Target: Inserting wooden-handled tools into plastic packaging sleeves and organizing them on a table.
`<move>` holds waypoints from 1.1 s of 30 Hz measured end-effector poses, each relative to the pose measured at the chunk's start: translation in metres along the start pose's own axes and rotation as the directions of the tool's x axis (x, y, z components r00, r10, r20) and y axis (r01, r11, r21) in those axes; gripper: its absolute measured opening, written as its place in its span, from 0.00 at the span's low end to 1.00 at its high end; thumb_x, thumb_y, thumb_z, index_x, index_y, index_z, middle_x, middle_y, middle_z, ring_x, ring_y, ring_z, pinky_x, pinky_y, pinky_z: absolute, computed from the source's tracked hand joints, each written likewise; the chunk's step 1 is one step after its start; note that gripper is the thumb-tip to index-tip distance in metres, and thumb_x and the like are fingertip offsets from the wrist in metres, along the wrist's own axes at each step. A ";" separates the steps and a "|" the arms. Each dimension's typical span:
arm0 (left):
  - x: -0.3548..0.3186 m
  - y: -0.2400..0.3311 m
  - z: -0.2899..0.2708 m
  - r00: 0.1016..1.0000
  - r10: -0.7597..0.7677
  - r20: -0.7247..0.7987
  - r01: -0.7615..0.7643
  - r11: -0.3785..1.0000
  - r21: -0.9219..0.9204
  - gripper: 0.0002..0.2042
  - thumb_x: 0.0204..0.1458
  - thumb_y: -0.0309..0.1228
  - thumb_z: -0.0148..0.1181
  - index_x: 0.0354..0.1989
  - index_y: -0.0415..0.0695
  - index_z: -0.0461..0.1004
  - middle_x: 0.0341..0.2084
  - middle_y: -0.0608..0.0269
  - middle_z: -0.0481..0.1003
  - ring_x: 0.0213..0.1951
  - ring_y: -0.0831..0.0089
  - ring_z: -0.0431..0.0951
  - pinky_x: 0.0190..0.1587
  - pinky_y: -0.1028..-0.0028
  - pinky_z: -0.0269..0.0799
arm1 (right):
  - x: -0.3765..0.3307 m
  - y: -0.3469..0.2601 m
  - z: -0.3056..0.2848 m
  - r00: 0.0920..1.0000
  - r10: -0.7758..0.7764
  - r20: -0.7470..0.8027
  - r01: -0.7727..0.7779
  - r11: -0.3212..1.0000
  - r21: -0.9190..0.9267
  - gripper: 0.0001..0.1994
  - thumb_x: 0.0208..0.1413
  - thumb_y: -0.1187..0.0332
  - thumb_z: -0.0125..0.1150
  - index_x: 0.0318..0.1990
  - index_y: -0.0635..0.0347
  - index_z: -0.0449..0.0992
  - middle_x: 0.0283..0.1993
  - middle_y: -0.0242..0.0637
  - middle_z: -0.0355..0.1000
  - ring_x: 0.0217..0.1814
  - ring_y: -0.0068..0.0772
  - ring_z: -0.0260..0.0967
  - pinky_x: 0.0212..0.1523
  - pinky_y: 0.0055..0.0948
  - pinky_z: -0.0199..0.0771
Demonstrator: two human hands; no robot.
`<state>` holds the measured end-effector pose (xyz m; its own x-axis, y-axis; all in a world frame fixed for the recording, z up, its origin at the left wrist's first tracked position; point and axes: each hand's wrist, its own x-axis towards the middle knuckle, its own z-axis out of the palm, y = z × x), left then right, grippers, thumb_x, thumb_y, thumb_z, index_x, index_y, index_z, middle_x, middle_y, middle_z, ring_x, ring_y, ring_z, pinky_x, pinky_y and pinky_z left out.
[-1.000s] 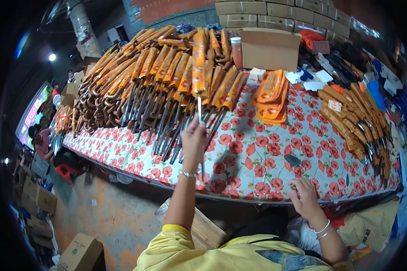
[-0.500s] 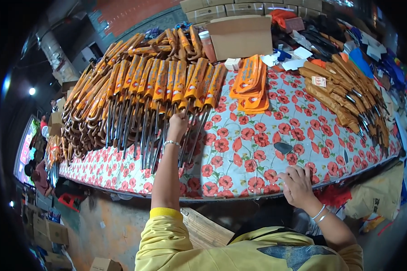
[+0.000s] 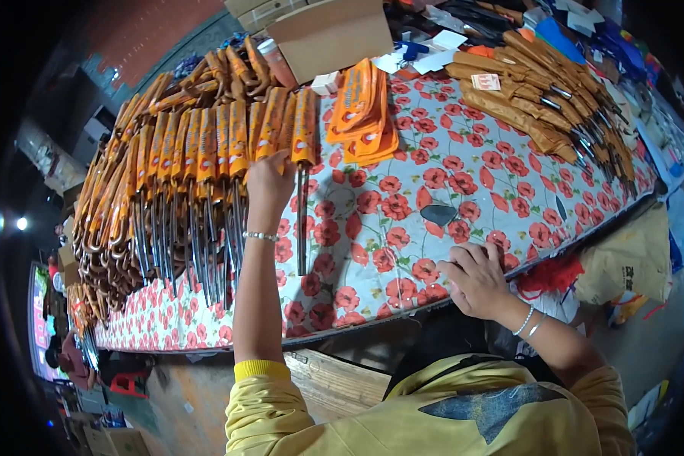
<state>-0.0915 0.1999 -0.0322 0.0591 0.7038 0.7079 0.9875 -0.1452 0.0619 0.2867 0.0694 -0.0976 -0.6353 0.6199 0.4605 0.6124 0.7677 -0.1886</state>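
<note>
Along the left of the table lies a row of stick umbrellas (image 3: 205,144) in orange printed sleeves, their metal shafts pointing toward me. My left hand (image 3: 271,182) is closed at the lower end of a sleeve near the row's right end; its fingers are partly hidden. Just right of it, the outermost umbrella (image 3: 304,125) lies straight, slightly apart. My right hand (image 3: 475,280) rests on the table's near edge, fingers loosely bent and apart, holding nothing. A stack of flat orange sleeves (image 3: 363,114) lies right of the row.
The table (image 3: 403,251) has a red-flowered cloth. Brown umbrellas (image 3: 524,114) with metal tips fill its right end. Behind stand an open cardboard box (image 3: 330,38), a capped bottle (image 3: 277,64) and a small white box (image 3: 325,83). More hook-handled umbrellas (image 3: 106,220) are piled at left.
The view has turned, shifting the table leftward in the picture. The outermost umbrella, tilted before, now lies straighter. My left hand has moved up toward the sleeves; my right hand stays at the edge.
</note>
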 end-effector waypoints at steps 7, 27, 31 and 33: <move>0.050 0.032 0.102 0.992 0.118 0.051 -0.094 0.937 -0.337 0.10 0.44 0.27 0.61 0.36 0.42 0.78 0.21 0.53 0.76 0.30 0.54 0.77 0.36 0.62 0.73 | -0.001 0.000 0.001 0.998 0.022 0.052 -0.019 0.998 -0.067 0.20 0.46 0.61 0.51 0.49 0.52 0.69 0.49 0.39 0.62 0.54 0.41 0.57 0.48 0.46 0.53; 0.096 0.013 0.151 0.824 -0.398 0.404 0.539 0.328 -0.776 0.10 0.45 0.30 0.66 0.19 0.37 0.75 0.17 0.65 0.74 0.19 0.83 0.67 0.24 0.77 0.64 | -0.003 0.004 0.007 0.999 -0.021 0.036 0.026 0.988 -0.153 0.19 0.48 0.58 0.50 0.50 0.45 0.68 0.49 0.37 0.63 0.53 0.38 0.59 0.46 0.46 0.53; 0.092 0.025 0.140 0.811 -0.540 0.227 0.509 0.458 -0.728 0.09 0.44 0.27 0.66 0.20 0.36 0.74 0.20 0.65 0.74 0.21 0.82 0.69 0.25 0.77 0.65 | -0.003 0.002 0.010 0.999 -0.037 0.016 0.039 0.990 -0.136 0.18 0.49 0.58 0.50 0.49 0.46 0.68 0.50 0.38 0.63 0.53 0.38 0.59 0.46 0.46 0.53; 0.082 0.069 0.129 0.914 -0.388 0.114 0.333 0.562 -0.757 0.08 0.46 0.26 0.64 0.22 0.36 0.73 0.21 0.64 0.74 0.22 0.83 0.69 0.25 0.79 0.65 | -0.005 0.002 0.011 0.999 -0.031 0.012 0.033 0.991 -0.128 0.18 0.49 0.58 0.50 0.48 0.47 0.68 0.50 0.38 0.63 0.53 0.38 0.59 0.46 0.46 0.53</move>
<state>0.0006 0.3375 -0.0603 -0.3126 0.7794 0.5429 0.4639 -0.3735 0.8033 0.2859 0.0700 -0.1102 -0.6597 0.5973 0.4561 0.6463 0.7606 -0.0612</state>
